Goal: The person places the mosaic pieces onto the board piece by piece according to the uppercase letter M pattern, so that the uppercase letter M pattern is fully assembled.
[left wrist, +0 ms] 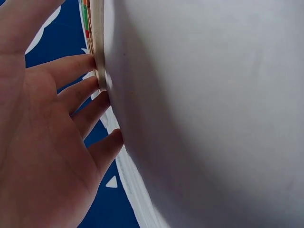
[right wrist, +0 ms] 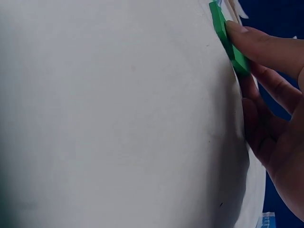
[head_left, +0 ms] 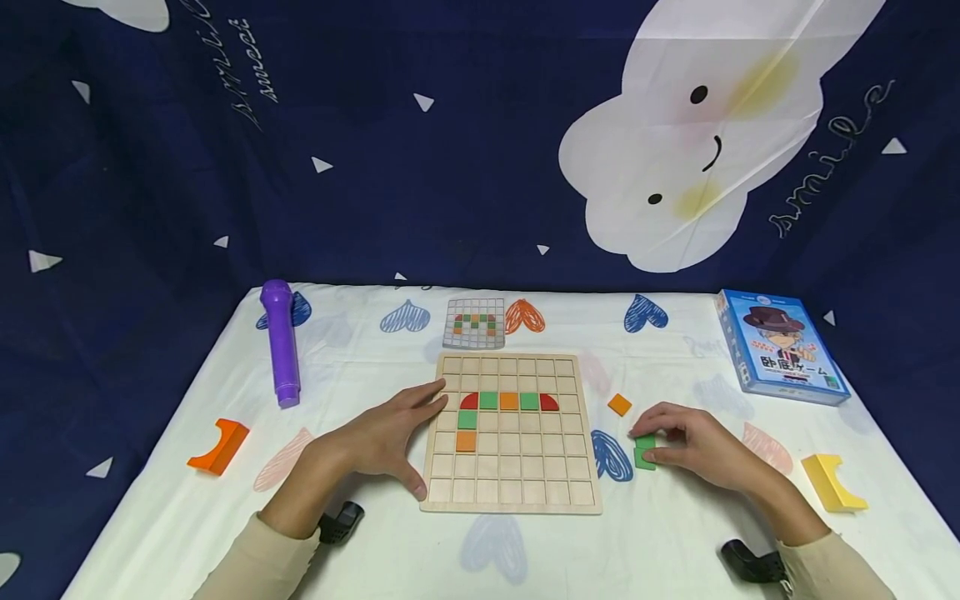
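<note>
A wooden grid board (head_left: 517,492) lies in the middle of the table. Across one of its upper rows run a red rounded piece (head_left: 470,402), green and orange square tiles and another red rounded piece (head_left: 550,403). Below the left end sit a green tile (head_left: 467,420) and an orange tile (head_left: 466,442). My left hand (head_left: 378,437), fingers spread, rests along the board's left edge, thumb near the lower corner. Right of the board my right hand (head_left: 701,446) pinches a green tile (head_left: 646,441) between thumb and fingers; another green tile (head_left: 644,459) adjoins it.
A loose orange tile (head_left: 619,405) lies between board and right hand. Behind the board is a pattern card (head_left: 474,323). A purple microphone (head_left: 282,346) and orange arch block (head_left: 220,447) lie left; a blue game box (head_left: 783,346) and yellow arch block (head_left: 832,483) lie right.
</note>
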The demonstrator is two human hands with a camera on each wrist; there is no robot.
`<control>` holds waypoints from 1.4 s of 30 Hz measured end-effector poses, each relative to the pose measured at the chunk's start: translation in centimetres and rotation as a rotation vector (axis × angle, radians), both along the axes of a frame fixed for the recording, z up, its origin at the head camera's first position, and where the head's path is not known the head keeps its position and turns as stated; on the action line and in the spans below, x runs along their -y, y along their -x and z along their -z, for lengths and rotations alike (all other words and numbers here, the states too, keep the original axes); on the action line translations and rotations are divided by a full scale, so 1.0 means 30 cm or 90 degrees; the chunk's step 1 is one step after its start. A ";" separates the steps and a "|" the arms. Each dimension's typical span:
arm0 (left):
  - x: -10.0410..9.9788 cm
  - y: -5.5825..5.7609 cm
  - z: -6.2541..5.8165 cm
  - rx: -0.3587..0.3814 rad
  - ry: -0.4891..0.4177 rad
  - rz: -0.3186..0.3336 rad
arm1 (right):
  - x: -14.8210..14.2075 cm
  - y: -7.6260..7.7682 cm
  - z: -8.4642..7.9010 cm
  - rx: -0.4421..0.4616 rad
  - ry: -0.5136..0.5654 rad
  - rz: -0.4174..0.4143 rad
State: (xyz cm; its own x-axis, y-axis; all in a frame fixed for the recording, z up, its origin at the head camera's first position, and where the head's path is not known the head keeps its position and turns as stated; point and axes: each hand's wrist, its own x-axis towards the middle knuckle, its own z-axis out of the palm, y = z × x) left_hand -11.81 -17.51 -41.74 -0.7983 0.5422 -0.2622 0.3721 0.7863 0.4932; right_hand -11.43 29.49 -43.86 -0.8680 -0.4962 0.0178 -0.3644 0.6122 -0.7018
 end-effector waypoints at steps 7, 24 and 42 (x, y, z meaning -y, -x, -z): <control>0.002 0.000 0.001 0.000 -0.001 0.004 | -0.001 0.008 0.002 0.006 0.005 -0.012; 0.001 -0.001 -0.001 0.000 0.002 0.004 | -0.002 0.023 -0.011 0.013 0.005 -0.017; 0.002 -0.001 -0.001 0.001 0.006 0.001 | 0.107 0.084 -0.040 0.004 0.022 -0.026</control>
State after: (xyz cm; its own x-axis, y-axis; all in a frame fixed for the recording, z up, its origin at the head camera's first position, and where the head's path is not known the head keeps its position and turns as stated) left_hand -11.79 -17.57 -41.70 -0.7966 0.5414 -0.2688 0.3726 0.7900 0.4869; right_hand -13.96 26.29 -42.66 -0.8470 -0.5307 0.0308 -0.3849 0.5721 -0.7243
